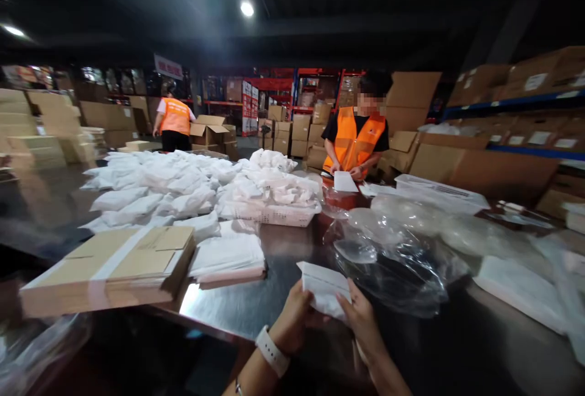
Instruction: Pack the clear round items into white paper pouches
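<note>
Between my two hands, above the near edge of the dark table (pixel 278 262), is a small white packet (pixel 323 286) with a line of faint print. My left hand (pixel 296 317), with a white watch band at the wrist, is closed on its left side. My right hand (pixel 359 317) grips the right side, thumb lying on top. To the left of my hands lies a stack of flat white bags (pixel 228 256). Just right of them spreads a heap of clear plastic bags (pixel 393 268). What the packet contains is hidden.
A strapped bundle of flat cardboard (pixel 114 262) sits at the left edge. Behind it are piled white packets (pixel 150 183) and a filled white basket (pixel 290 213). Across the table a co-worker (pixel 359 134) holds a white sheet. Another person (pixel 175 117) stands farther back, among cartons.
</note>
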{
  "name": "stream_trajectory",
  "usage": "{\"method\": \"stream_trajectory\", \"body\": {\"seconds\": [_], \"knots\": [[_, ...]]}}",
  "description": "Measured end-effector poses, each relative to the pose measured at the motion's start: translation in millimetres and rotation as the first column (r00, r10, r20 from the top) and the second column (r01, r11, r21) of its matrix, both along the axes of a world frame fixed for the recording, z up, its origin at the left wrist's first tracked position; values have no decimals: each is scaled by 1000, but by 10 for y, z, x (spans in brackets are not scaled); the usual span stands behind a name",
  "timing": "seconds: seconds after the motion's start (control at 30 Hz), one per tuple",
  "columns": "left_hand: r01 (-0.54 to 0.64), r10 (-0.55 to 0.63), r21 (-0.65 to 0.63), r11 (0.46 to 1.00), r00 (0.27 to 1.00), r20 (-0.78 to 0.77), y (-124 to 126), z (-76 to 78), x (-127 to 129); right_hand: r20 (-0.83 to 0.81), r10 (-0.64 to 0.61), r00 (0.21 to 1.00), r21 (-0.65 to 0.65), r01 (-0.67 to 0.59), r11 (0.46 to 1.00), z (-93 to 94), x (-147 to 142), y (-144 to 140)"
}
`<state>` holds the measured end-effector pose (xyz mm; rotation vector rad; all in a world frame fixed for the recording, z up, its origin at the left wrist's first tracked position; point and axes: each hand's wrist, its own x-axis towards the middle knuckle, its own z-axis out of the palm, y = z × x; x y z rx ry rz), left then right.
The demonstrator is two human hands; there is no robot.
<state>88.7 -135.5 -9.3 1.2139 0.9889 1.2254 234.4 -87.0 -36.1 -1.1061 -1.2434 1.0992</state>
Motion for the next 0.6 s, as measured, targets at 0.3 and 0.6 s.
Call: {"method": "stream_trajectory", "body": {"seconds": [0.3, 0.6], "knots": [[-106, 97, 140, 984, 993, 67, 5, 1036, -1123, -101, 379, 920, -55, -385, 921, 72, -11, -230], [-196, 329, 285, 938, 760, -561, 412, 831, -2260, 705, -116, 699, 280, -125, 952, 285, 45, -38]]}}
